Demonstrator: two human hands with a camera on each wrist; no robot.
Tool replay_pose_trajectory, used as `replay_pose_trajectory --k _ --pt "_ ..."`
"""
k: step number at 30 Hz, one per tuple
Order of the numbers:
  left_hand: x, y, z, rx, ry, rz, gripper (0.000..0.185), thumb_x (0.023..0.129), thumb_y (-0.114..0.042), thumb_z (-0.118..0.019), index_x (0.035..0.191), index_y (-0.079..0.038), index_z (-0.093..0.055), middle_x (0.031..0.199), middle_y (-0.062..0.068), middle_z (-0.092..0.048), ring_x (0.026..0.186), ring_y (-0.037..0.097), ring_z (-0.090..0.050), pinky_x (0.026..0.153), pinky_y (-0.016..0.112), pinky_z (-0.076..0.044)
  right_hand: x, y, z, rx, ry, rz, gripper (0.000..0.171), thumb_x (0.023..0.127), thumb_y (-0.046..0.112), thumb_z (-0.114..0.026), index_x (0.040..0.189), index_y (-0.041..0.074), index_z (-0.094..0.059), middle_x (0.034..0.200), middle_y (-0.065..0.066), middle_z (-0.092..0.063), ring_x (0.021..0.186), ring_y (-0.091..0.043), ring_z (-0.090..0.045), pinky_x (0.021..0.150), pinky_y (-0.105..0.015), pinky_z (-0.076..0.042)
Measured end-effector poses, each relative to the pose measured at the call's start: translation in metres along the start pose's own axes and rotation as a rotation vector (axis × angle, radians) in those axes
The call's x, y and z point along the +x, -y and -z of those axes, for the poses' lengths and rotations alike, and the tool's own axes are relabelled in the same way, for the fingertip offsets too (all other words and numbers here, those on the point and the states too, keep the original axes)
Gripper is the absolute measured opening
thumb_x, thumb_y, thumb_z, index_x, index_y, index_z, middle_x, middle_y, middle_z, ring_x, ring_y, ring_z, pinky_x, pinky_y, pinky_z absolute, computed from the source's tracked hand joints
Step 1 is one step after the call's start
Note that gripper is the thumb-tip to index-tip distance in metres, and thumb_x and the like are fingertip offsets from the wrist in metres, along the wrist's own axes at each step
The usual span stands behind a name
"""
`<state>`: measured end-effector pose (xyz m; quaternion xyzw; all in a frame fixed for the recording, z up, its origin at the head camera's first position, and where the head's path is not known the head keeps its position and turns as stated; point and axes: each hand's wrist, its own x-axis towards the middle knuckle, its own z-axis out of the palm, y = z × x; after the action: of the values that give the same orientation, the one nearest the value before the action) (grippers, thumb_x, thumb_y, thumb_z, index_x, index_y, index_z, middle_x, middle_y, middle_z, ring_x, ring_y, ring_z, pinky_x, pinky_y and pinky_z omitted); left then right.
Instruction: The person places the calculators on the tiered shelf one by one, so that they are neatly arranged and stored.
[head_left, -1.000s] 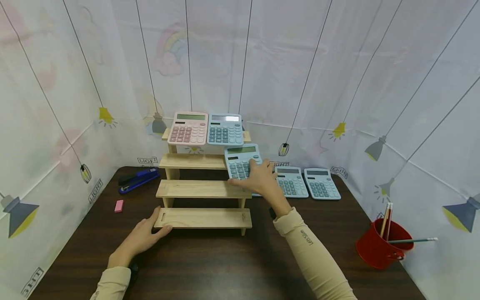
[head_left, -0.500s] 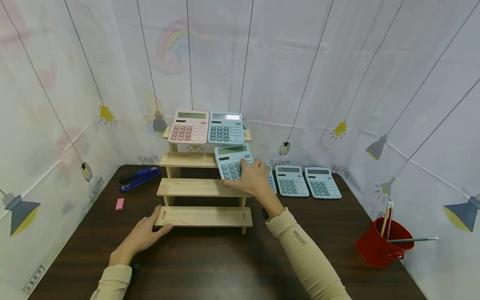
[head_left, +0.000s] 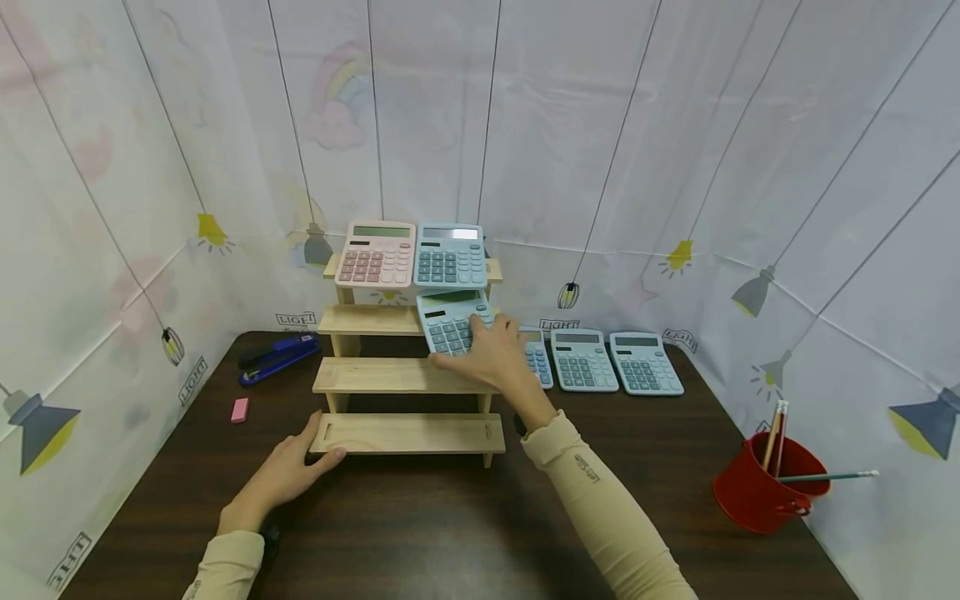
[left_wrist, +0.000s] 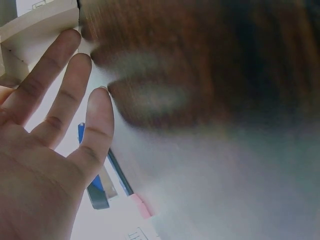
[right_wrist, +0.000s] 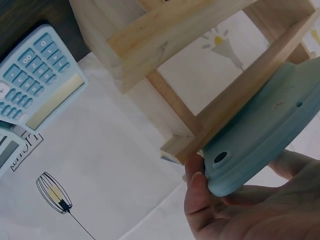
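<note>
A tilted light blue calculator [head_left: 452,323] is gripped by my right hand [head_left: 491,358] over the second tier from the top of a wooden stepped shelf [head_left: 408,433]. In the right wrist view, the underside of the calculator [right_wrist: 260,130] lies against or very near a wooden edge; contact is hard to tell. My left hand [head_left: 281,475] rests at the left end of the lowest tier, thumb by its front edge. Its fingers look straight in the left wrist view. On the top tier sit a pink calculator [head_left: 377,254] and a blue calculator [head_left: 450,256].
Right of the shelf, more blue calculators [head_left: 583,360] lie in a row on the dark table [head_left: 420,533]. A blue stapler [head_left: 279,360] and a pink eraser [head_left: 239,410] lie on the left. A red bucket [head_left: 757,492] with pencils stands at right. Patterned curtain [head_left: 600,125] surrounds the table.
My right hand has carried the blue calculator leftward along the second tier, revealing more of another calculator behind the arm. The left hand has stayed in place.
</note>
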<state>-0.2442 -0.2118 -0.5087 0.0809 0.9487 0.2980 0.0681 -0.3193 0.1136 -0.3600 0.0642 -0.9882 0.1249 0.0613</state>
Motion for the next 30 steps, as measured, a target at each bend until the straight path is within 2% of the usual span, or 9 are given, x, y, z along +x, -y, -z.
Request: replay_pose_trajectory --k 4,12,17,23,30 --pt "-0.001 0.000 0.000 0.001 -0.001 0.000 0.101 0.096 -0.063 -0.053 0.160 0.002 -0.010 0.156 0.035 -0.033 0.140 0.055 -0.039 0.110 0.068 -0.036 0.001 0.002 -0.002 0.010 -0.013 0.000 0.110 0.072 0.087 -0.058 0.152 0.013 -0.041 0.140 -0.031 -0.044 0.129 -0.046 -0.040 0.108 -0.063 -0.037" --pt "0.000 -0.001 -0.001 0.003 0.002 0.003 0.101 0.096 -0.064 -0.053 0.160 0.001 -0.010 0.157 0.034 -0.033 0.140 0.056 -0.038 0.110 0.068 -0.036 0.002 0.001 -0.002 0.025 0.035 0.006 0.109 0.075 0.086 -0.058 0.158 0.020 -0.033 0.154 -0.027 -0.032 0.137 -0.048 -0.031 0.109 -0.063 -0.036" --pt "0.000 0.000 0.000 0.005 0.001 0.006 0.101 0.096 -0.064 -0.053 0.160 0.001 -0.010 0.156 0.036 -0.033 0.140 0.056 -0.039 0.110 0.068 -0.037 0.003 0.004 -0.002 0.057 0.062 0.032 0.111 0.074 0.082 -0.063 0.159 0.018 -0.031 0.154 -0.028 -0.031 0.134 -0.044 -0.032 0.108 -0.060 -0.041" --pt "0.001 0.001 -0.002 0.013 -0.013 -0.013 0.101 0.096 -0.064 -0.052 0.160 0.003 -0.011 0.155 0.036 -0.035 0.138 0.056 -0.041 0.109 0.068 -0.038 0.006 0.006 -0.006 0.101 0.039 0.076 0.099 0.079 0.069 -0.072 0.156 0.017 -0.038 0.155 -0.028 -0.031 0.132 -0.041 -0.032 0.104 -0.057 -0.046" --pt "0.002 0.003 -0.002 0.004 -0.014 -0.008 0.102 0.096 -0.065 -0.052 0.161 0.001 -0.010 0.156 0.036 -0.034 0.139 0.056 -0.040 0.110 0.068 -0.037 0.007 0.008 -0.011 0.106 0.009 0.154 0.084 0.088 0.059 -0.070 0.154 0.015 -0.043 0.159 -0.029 -0.029 0.130 -0.041 -0.033 0.106 -0.055 -0.041"
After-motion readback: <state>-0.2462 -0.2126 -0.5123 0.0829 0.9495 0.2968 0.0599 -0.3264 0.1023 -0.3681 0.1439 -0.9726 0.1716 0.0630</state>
